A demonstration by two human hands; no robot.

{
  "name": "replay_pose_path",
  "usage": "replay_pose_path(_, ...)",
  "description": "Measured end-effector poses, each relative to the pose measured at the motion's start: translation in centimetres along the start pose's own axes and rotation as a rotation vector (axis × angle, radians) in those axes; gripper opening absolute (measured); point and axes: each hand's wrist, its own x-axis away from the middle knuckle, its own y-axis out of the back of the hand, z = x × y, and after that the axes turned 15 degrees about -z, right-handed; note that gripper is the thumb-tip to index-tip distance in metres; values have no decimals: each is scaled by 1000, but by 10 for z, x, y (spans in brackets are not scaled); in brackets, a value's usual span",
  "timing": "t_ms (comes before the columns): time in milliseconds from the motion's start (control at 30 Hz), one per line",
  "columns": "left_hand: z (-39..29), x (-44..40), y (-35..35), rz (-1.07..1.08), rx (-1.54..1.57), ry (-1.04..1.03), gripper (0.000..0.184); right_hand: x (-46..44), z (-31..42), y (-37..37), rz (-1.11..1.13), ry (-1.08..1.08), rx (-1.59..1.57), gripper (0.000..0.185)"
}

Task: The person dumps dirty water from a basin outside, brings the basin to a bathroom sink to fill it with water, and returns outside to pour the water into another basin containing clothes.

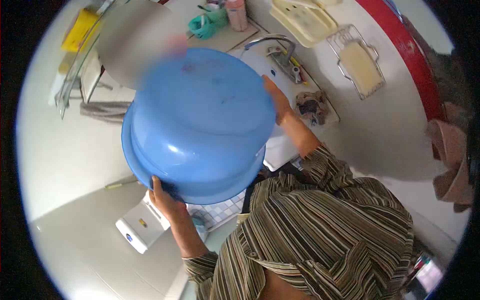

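Note:
A large blue plastic basin [200, 110] is raised in front of me, tilted so that its outer underside faces the camera. There are small dark marks on its base. My left hand [167, 201] grips the rim at the lower left, thumb over the edge and the other fingers mostly hidden. On the opposite side, my right hand [279, 102] is closed against the basin's edge, its fingers partly behind it. Behind the basin is a white sink [280, 147], largely covered by it. The inside of the basin is hidden.
A chrome faucet [286, 55] rises by the sink, with a crumpled cloth [312, 107] on its edge. A teal cup [201, 26], pink bottle [236, 15], wire rack [372, 85] and cream tray [305, 22] are near the wall. A white cistern [142, 225] stands lower left.

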Motion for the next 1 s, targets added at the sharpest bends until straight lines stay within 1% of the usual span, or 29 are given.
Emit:
replay_pose_path(33, 5, -1, 2, -7, 18, 21, 41, 9, 1, -1, -17, 10, -31, 60)
replay_pose_path(100, 14, -1, 4, 29, 30, 9, 40, 37, 5, -4, 40, 748, 345, 59)
replay_pose_path(167, 15, 8, 1, -20, 41, 51, 40, 64, 41, -28, -123, 882, 914, 54)
replay_pose_path(233, 20, 20, 0, 19, 68, 48, 39, 91, 63, -52, 103, 1020, 834, 50)
replay_pose_path(267, 18, 35, -6, 36, 4, -41, 39, 105, 57, -67, 87, 1240, 785, 51)
replay_pose_path(300, 20, 38, -11, 73, -15, -47, 39, 121, 49, -81, 66, 1457, 743, 53)
replay_pose_path(367, 23, 42, -15, 128, 57, 27, 39, 149, 44, -101, 181, 1533, 795, 60)
replay_pose_path(400, 29, 20, -3, 163, 10, 62, 41, 148, 42, -99, 149, 1528, 791, 60)
replay_pose_path(433, 25, 18, -1, 184, -1, 53, 41, 144, 37, -98, 171, 1563, 799, 61)
replay_pose_path(500, 24, 19, 2, 274, 61, 193, 42, 135, 30, -82, 183, 1589, 808, 62)
replay_pose_path(533, 24, 7, 4, 287, 125, 274, 43, 131, 31, -59, 168, 1517, 778, 61)
replay_pose_path(567, 25, 4, 8, 287, 126, 275, 43, 124, 32, -35, 160, 1452, 750, 60)
replay_pose_path(633, 25, 0, 10, 370, 148, 297, 42, 94, 18, 3, 106, 1508, 716, 54)
replay_pose_path(767, 20, 8, 6, 376, 129, 240, 41, 68, 8, 19, 122, 1501, 630, 49)
replay_pose_path(833, 14, 1, 9, 456, 108, 252, 41, 39, 1, 30, 61, 1138, 700, 39)
replay_pose_path(867, 11, 1, 6, 467, 121, 237, 41, 11, -24, 37, 44, 1153, 468, 35)
replay_pose_path(900, 11, 6, 5, 393, 147, 210, 41, -10, -26, 31, 43, 1172, 459, 35)
replay_pose_path(933, 10, 10, 10, 306, 166, 188, 41, -27, -28, 19, 24, 1152, 543, 33)
replay_pose_path(967, 10, -4, 22, 290, 166, 185, 41, -32, -23, 8, 15, 1117, 631, 34)
replay_pose_path(1000, 11, -29, 37, 570, 244, 232, 41, -39, -16, 2, -1, 979, 636, 33)
